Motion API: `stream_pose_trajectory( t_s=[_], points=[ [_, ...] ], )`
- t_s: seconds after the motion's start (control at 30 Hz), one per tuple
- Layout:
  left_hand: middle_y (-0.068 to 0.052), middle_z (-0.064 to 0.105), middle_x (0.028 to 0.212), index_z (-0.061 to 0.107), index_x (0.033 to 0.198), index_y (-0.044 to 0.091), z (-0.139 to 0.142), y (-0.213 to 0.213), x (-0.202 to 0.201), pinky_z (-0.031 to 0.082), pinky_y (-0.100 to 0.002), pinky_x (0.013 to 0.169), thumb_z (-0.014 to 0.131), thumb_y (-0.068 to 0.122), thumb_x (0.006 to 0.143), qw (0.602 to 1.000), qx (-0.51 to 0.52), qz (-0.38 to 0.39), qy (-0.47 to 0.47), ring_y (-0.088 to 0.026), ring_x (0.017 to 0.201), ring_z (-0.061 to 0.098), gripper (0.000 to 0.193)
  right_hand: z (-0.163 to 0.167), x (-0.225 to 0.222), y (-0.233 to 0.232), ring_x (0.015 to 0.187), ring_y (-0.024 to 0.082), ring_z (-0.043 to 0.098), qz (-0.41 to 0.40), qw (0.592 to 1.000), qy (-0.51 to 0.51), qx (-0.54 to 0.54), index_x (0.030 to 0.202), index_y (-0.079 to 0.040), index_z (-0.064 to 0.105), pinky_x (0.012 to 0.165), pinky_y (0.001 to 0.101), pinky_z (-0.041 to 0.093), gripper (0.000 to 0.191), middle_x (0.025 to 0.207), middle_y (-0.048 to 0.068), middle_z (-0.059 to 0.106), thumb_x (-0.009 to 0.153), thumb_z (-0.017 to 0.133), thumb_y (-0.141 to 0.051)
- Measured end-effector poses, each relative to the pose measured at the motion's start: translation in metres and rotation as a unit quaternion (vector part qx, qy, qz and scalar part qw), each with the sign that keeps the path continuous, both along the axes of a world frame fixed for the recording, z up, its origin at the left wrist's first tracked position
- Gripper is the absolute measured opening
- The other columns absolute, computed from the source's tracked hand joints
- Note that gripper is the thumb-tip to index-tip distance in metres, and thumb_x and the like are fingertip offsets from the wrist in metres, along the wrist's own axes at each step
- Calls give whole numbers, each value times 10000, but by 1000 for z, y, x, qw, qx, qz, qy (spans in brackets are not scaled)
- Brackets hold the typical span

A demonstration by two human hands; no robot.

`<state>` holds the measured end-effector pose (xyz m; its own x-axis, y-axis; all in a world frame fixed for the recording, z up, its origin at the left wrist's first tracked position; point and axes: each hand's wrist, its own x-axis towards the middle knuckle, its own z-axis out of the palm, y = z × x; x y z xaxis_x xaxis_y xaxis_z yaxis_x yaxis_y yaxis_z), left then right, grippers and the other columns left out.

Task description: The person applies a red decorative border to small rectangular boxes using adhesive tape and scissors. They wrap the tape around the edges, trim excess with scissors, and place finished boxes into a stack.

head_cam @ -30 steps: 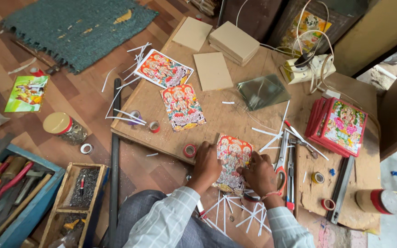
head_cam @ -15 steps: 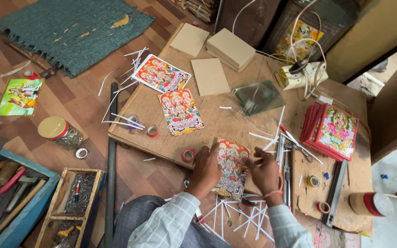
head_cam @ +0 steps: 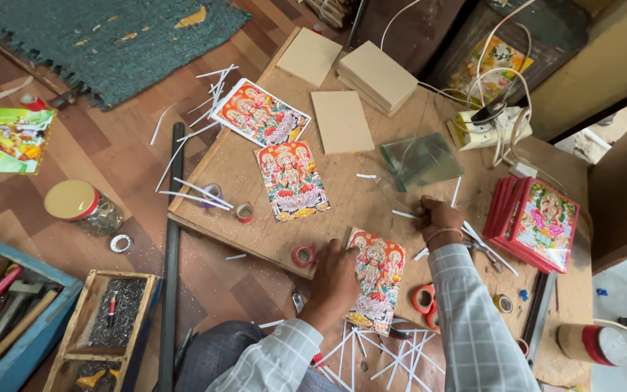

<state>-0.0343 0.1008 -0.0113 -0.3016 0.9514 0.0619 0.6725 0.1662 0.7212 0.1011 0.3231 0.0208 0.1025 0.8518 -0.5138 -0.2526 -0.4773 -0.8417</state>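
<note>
- Pressing down on a colourful picture print (head_cam: 376, 279), the left hand (head_cam: 335, 279) lies flat and open along the print's left edge, fingers spread, at the near edge of the wooden table (head_cam: 342, 196).
- Stretched out beyond the print's far right corner, the right hand (head_cam: 438, 218) rests on the table with its fingers curled; whether it grips anything cannot be told from this view.
- White paper strips (head_cam: 473, 239) lie scattered just beside the right hand, and more strips (head_cam: 371, 356) spread out below the print, near the person's lap.
- A sheet of clear glass (head_cam: 419, 160) sits on the table just beyond the right hand, apart from the print.
- Red-handled scissors (head_cam: 424, 299) lie just to the right of the print, close to the checked right sleeve.
- A red tape roll (head_cam: 302, 255) sits just beside the left hand, at the table's edge.
- Two more prints lie farther up the table: one (head_cam: 292, 179) near the middle, another (head_cam: 259, 112) toward the far left corner.
- A stack of red-edged framed pictures (head_cam: 538, 225) stands at the right, well apart from both hands.
- Plain boards (head_cam: 375, 72) are piled at the far side.
- A lidded glass jar (head_cam: 81, 207) rests on the floor at left, near an open wooden toolbox (head_cam: 103, 327).
</note>
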Motion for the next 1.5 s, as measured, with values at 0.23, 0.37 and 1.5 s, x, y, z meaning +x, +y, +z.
stream_pose_trajectory(
  t_s=[0.23,0.37,1.5],
  points=[
    [-210,575,1166,683,1204,28,4,-10,-5,417,-499,1024,713,7,768,1000,17,-1,-17,-406,1142,542,437,24,19,-5,641,168,594,6,994,70,84,985,-5,678,539,276,431,70,806,88,669,947,644,-53],
    [-204,594,1146,656,1262,44,2,-14,-7,444,-482,995,729,21,772,999,31,-6,-41,-405,1114,558,496,39,51,-51,703,163,601,51,982,77,164,930,-23,626,601,271,465,84,840,77,661,978,576,-70],
    [-238,526,1287,449,1388,-31,-5,-104,-2,462,-449,996,800,46,702,991,39,-58,-110,-424,1202,536,775,3,86,-246,1070,368,647,207,676,-633,316,1236,-154,696,866,465,539,537,1242,151,629,736,851,-272]
  ],
)
